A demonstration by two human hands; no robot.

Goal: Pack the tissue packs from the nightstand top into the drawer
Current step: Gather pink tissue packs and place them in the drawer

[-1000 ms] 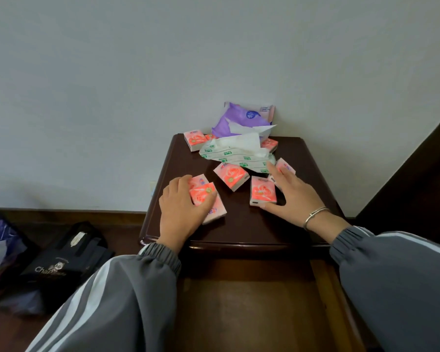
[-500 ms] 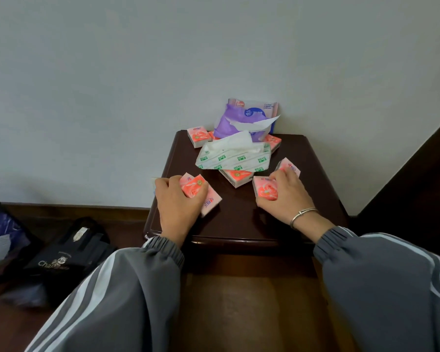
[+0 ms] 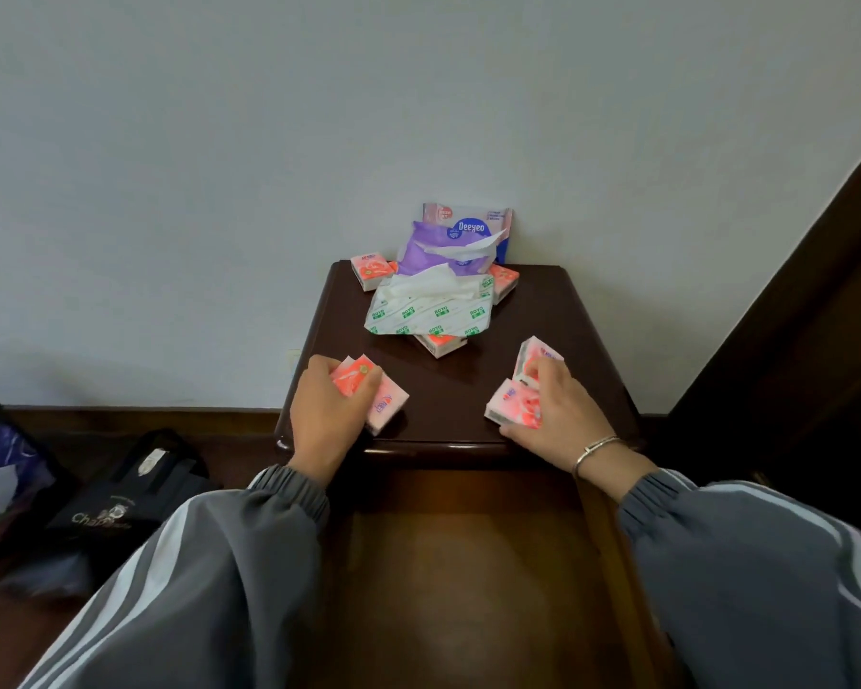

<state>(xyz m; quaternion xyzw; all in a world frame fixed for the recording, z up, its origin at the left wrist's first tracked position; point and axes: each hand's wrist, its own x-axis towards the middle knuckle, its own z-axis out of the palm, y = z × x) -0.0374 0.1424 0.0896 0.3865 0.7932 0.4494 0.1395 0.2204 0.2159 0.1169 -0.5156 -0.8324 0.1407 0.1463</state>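
From the head camera, I have both hands at the near edge of the nightstand point(image 3: 543, 310), each closed around small pink tissue packs. My left hand point(image 3: 326, 415) grips what looks like two pink packs point(image 3: 369, 390) stacked slightly askew, thumb on the right side. My right hand point(image 3: 555, 415) holds another pair point(image 3: 518, 402), one lying flat under the palm and one tipped up against the fingers. The open drawer point(image 3: 468, 564) sits directly below my wrists, and the part I can see looks bare.

Farther back on the top lie the packs not yet gathered: a soft green-and-white tissue pack point(image 3: 433, 313) with a sheet pulled out, a pink pack point(image 3: 441, 343) poking out from under its near edge, one pink pack point(image 3: 371, 271) to the far left, another point(image 3: 503, 285) to the far right, and a purple pack point(image 3: 443, 246) leaning at the wall.

To do this well, I would squeeze each pair squarely so the tilted packs do not slide apart, draw both hands back over the front edge, and lower them into the drawer before letting go, laying them flat in a near corner to leave room for the bulky packs.

Compared with half a second ago, both hands have pulled nearer to the front edge with their packs, and the right hand's second pack is now raised on edge rather than lying flat. The packs at the back have not been touched.
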